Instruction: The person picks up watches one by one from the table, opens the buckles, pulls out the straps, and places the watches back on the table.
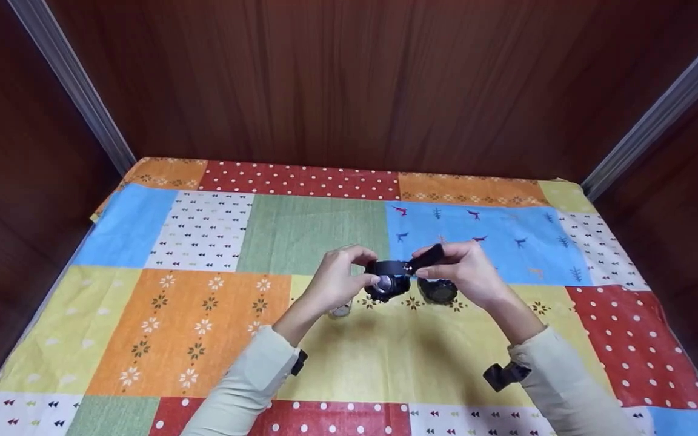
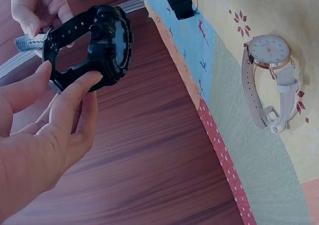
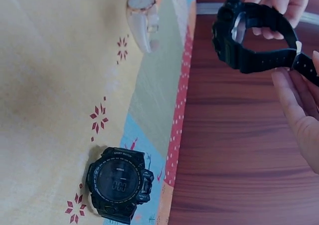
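Both hands hold a black sports watch [image 1: 390,287] above the cloth, its strap forming a closed loop. My left hand [image 1: 338,275] grips it by the case and strap, the thumb on one side and fingers on the other in the left wrist view. My right hand [image 1: 469,272] pinches the strap's free end, which passes through a metal buckle [image 3: 298,48]. Below the right hand, a second black digital watch [image 3: 118,181] lies face up on the cloth. A watch with a white dial and pale strap [image 2: 269,51] rests near the left forearm, its strap buckled.
A colourful patchwork cloth [image 1: 349,363] covers the table. Dark wood panels [image 1: 325,79] stand behind it and on both sides, with metal strips at the corners. Each wrist wears a small black camera mount [image 1: 506,374].
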Tool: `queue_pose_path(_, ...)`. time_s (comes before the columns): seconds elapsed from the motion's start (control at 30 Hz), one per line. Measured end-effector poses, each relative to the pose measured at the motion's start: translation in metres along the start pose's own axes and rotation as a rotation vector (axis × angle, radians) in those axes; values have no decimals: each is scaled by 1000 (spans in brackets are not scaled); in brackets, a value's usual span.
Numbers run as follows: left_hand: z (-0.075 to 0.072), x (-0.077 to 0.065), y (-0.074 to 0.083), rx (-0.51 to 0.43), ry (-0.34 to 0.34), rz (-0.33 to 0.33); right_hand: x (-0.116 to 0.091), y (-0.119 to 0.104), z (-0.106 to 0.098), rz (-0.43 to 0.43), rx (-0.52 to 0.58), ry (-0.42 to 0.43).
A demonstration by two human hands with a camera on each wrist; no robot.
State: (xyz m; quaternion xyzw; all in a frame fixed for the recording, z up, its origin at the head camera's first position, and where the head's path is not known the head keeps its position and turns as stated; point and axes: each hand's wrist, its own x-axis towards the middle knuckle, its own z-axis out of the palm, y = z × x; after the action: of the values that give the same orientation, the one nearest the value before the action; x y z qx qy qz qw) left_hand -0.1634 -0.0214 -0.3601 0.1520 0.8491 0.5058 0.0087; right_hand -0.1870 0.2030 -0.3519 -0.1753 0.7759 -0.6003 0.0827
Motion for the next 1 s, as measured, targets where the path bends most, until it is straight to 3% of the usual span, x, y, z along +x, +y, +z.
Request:
queue_pose_path(0.57, 9, -1, -1, -3, 59, 65, -1, -4, 2, 2, -53, 30)
queue_pose_path(1.0, 7, 0, -2, -45, 36, 62, -1, -5, -2, -13, -29, 33)
